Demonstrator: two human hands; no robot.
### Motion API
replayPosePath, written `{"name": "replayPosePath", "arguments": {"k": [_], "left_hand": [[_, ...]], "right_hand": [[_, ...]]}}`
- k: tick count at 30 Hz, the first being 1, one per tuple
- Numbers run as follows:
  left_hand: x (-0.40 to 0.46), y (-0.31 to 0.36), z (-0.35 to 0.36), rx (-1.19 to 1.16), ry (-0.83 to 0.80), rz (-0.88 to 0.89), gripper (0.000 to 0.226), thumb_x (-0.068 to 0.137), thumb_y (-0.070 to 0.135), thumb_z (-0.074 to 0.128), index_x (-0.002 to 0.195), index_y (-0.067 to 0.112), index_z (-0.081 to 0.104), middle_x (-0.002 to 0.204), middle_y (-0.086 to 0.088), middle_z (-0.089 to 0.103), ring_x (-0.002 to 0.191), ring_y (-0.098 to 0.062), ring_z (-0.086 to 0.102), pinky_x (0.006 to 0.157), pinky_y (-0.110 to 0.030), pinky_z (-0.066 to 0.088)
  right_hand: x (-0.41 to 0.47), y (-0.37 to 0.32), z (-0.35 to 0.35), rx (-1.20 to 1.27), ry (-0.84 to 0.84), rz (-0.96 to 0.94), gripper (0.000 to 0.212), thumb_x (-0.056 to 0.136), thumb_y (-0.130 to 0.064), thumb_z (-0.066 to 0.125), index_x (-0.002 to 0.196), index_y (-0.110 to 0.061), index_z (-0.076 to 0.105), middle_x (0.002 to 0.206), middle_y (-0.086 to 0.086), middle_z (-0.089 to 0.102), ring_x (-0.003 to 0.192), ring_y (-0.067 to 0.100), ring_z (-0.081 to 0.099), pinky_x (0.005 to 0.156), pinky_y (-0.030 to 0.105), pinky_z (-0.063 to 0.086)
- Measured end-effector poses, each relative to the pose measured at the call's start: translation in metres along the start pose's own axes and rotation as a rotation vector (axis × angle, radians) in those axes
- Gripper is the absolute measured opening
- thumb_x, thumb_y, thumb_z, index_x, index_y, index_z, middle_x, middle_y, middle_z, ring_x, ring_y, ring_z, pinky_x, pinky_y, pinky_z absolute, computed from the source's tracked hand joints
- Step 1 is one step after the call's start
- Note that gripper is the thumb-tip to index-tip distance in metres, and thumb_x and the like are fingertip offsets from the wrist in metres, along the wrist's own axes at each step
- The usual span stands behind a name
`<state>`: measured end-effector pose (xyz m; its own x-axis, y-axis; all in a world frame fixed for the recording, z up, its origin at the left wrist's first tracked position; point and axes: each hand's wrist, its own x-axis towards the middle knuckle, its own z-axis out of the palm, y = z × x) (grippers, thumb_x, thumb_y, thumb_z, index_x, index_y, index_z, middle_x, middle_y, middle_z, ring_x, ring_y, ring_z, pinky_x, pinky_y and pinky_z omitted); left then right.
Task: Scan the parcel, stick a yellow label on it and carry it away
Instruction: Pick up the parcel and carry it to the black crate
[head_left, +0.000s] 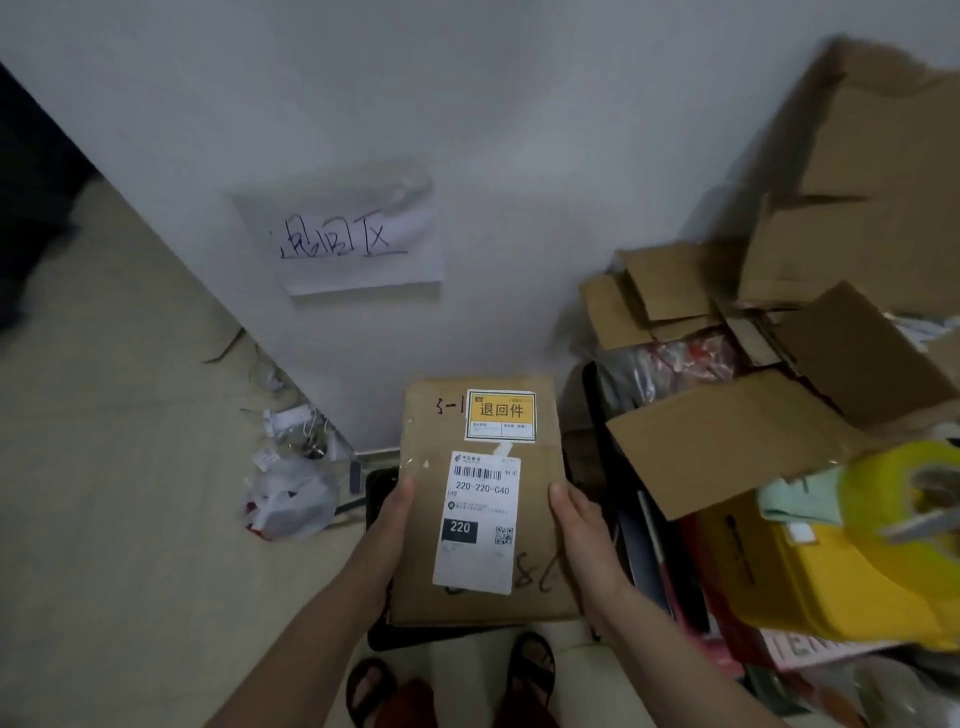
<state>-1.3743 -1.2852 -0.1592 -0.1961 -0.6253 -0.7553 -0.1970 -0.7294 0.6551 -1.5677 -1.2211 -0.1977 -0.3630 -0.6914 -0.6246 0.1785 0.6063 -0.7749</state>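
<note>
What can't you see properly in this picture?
- Head view: the underside of the parcel is hidden by the box itself.
- Small print on the white label is too tiny to read.
- The fingers of the left hand and right hand are tucked behind the parcel.
- The yellow tape roll is blurred and cut by the right edge.

There was only the one camera, worn on the person's head and tilted steeply down toward the floor. The cardboard parcel sat close beneath it, mid-frame. Beyond the parcel rose the white wall; nearer than the parcel, sandalled feet showed.
</note>
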Motion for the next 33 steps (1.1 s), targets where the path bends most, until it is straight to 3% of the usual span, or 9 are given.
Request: {"name": "replayPosePath", "arguments": {"k": [4,8,11,16,21,26,30,33], "left_hand": [[0.041,-0.01,-0.008,0.034,0.021,-0.034,0.05,0.09,0.063,0.033,0.112,0.032,0.064,0.103,0.006,0.073,0.096,-0.015,0.069,0.077,-0.033,0.054],[0.105,-0.037,-0.027,0.096,0.071,-0.061,0.07,0.075,0.079,0.041,0.129,0.035,0.054,0.124,0.003,0.066,0.109,-0.02,0.064,0.096,-0.046,0.05],[0.154,-0.064,-0.039,0.113,0.049,-0.094,0.049,0.092,0.054,0.044,0.135,0.032,0.048,0.124,0.002,0.065,0.11,-0.02,0.063,0.1,-0.047,0.047],[0.227,-0.123,-0.05,0.169,0.047,-0.163,0.039,0.098,0.026,0.043,0.137,0.033,0.046,0.123,0.003,0.064,0.11,-0.021,0.061,0.101,-0.046,0.046],[0.29,-0.181,-0.051,0.191,0.062,-0.206,0.041,0.096,0.008,0.042,0.13,0.028,0.052,0.117,0.0,0.066,0.103,-0.018,0.063,0.093,-0.038,0.05],[0.337,-0.224,-0.052,0.209,0.089,-0.215,0.04,0.093,-0.002,0.044,0.116,0.027,0.057,0.094,0.007,0.066,0.082,-0.006,0.061,0.064,-0.017,0.048],[0.366,-0.249,-0.054,0.214,0.102,-0.218,0.04,0.092,-0.002,0.046,0.124,0.02,0.058,0.101,0.004,0.064,0.085,-0.007,0.06,0.066,-0.017,0.048],[0.377,-0.255,-0.05,0.177,0.082,-0.185,0.039,0.089,-0.004,0.05,0.111,0.025,0.061,0.097,0.008,0.067,0.085,-0.007,0.062,0.064,-0.017,0.051]], "right_hand": [[0.035,0.013,0.015,-0.041,-0.001,0.073,0.049,0.093,-0.05,0.045,0.139,-0.032,0.046,0.138,0.0,0.048,0.124,0.022,0.05,0.106,0.048,0.04],[0.073,0.041,0.037,0.0,-0.007,0.143,0.039,0.098,-0.037,0.042,0.136,-0.031,0.048,0.122,0.001,0.063,0.112,0.02,0.059,0.1,0.044,0.046],[0.106,0.069,0.05,-0.021,0.013,0.163,0.036,0.1,-0.031,0.04,0.136,-0.033,0.045,0.12,0.0,0.062,0.111,0.019,0.059,0.096,0.039,0.047],[0.167,0.138,0.07,-0.139,0.05,0.201,0.042,0.099,-0.03,0.04,0.141,-0.035,0.04,0.133,0.002,0.057,0.121,0.022,0.053,0.105,0.05,0.041],[0.216,0.204,0.083,-0.168,0.086,0.266,0.046,0.1,-0.015,0.037,0.143,-0.029,0.04,0.137,0.003,0.054,0.125,0.02,0.049,0.111,0.042,0.035],[0.249,0.253,0.092,-0.15,0.087,0.309,0.049,0.099,-0.009,0.037,0.145,-0.029,0.039,0.133,0.002,0.055,0.113,0.014,0.049,0.106,0.033,0.038],[0.273,0.281,0.098,-0.169,0.121,0.317,0.052,0.097,-0.007,0.038,0.143,-0.031,0.039,0.135,0.002,0.056,0.121,0.02,0.052,0.107,0.043,0.041],[0.287,0.292,0.102,-0.188,0.11,0.335,0.052,0.098,-0.01,0.041,0.144,-0.033,0.039,0.144,-0.001,0.049,0.126,0.021,0.049,0.104,0.038,0.044]]}}
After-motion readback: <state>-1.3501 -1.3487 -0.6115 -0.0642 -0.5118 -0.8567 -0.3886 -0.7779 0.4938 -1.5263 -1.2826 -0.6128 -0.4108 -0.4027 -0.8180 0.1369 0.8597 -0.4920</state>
